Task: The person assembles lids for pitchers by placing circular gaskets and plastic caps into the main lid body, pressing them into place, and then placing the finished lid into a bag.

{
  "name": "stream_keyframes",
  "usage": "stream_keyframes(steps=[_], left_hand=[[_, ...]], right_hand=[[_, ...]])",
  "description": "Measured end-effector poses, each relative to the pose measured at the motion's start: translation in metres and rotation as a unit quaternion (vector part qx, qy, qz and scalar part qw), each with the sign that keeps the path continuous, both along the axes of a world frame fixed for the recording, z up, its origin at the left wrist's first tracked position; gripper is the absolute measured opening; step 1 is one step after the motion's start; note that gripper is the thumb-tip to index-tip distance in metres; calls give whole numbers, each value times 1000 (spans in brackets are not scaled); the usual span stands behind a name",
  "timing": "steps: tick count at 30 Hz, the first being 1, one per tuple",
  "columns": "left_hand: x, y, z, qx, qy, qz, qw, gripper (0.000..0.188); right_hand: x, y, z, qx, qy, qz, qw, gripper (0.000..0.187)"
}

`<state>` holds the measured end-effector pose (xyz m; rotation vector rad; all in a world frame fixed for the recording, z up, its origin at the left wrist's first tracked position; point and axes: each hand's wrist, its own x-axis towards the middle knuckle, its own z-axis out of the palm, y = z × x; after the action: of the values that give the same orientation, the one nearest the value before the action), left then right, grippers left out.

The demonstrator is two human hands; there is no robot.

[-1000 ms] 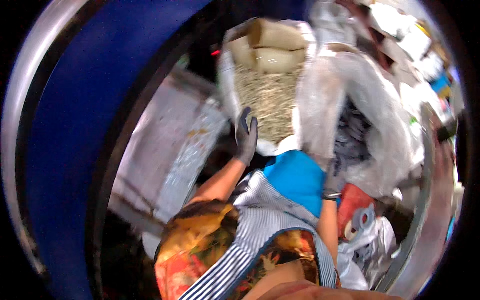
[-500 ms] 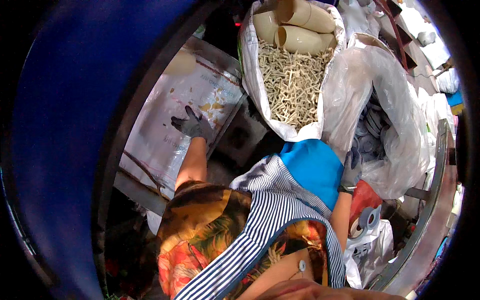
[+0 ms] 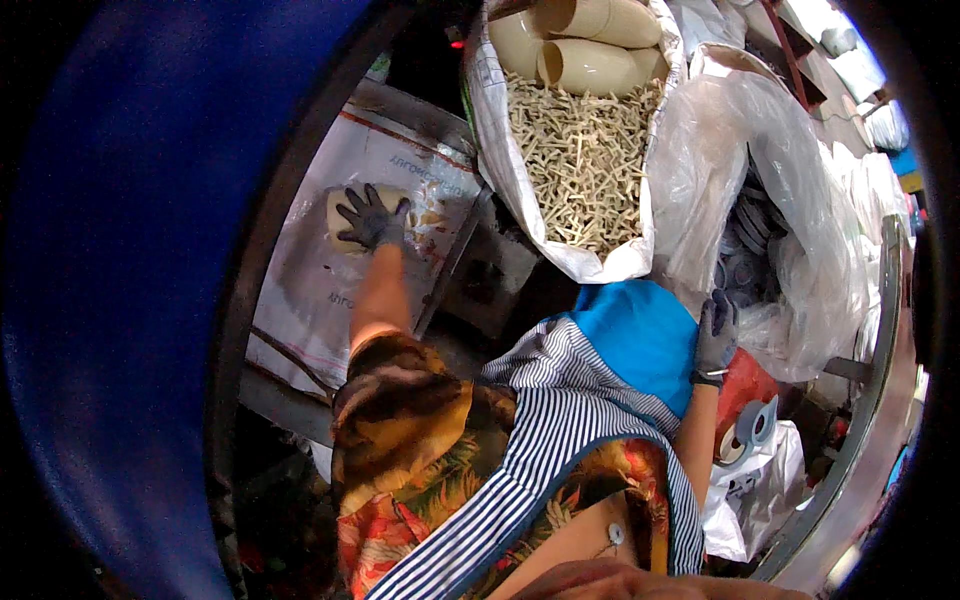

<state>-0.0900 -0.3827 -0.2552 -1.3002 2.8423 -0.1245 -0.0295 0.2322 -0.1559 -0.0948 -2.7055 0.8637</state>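
My left hand point(image 3: 372, 216), in a dark grey glove, is spread over a beige plastic-looking piece point(image 3: 345, 232). The piece lies on a white printed sheet point(image 3: 310, 265) covering a sloping metal tray, and part of it is hidden under my fingers and palm. Resting beside the blue cloth point(image 3: 632, 338) on my lap is my right hand point(image 3: 715, 338), also gloved. Its fingers are stretched out and nothing shows in them. Just beyond it stands a clear plastic bag point(image 3: 805, 240) of dark grey round parts point(image 3: 742, 268).
Ahead of my knees, a white sack point(image 3: 608, 268) holds many short beige sticks point(image 3: 580, 160) and several curved beige pieces point(image 3: 590, 68). A large blue panel point(image 3: 130, 250) borders the left. At right are a metal rail point(image 3: 865, 400), grey rings point(image 3: 752, 432) and a white bag point(image 3: 765, 490).
The beige piece, blurred at the tray's upper end before, now lies lower on the sheet. My left hand has moved slightly up and left onto it. My right hand stays by my lap.
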Motion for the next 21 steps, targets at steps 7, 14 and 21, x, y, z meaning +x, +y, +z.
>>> stream_keyframes(steps=[7, 14, 21], left_hand=[[30, -17, -18, -209, -240, -510, 799, 69], [21, 4, 7, -146, -142, -388, 899, 63], [65, -19, 90, 436, 381, -169, 797, 79]], right_hand=[[8, -4, -12, 9, 0, 21, 1000, 29], [9, -15, 4, 19, 21, 80, 996, 29], [31, -47, 43, -7, 99, 111, 989, 29]])
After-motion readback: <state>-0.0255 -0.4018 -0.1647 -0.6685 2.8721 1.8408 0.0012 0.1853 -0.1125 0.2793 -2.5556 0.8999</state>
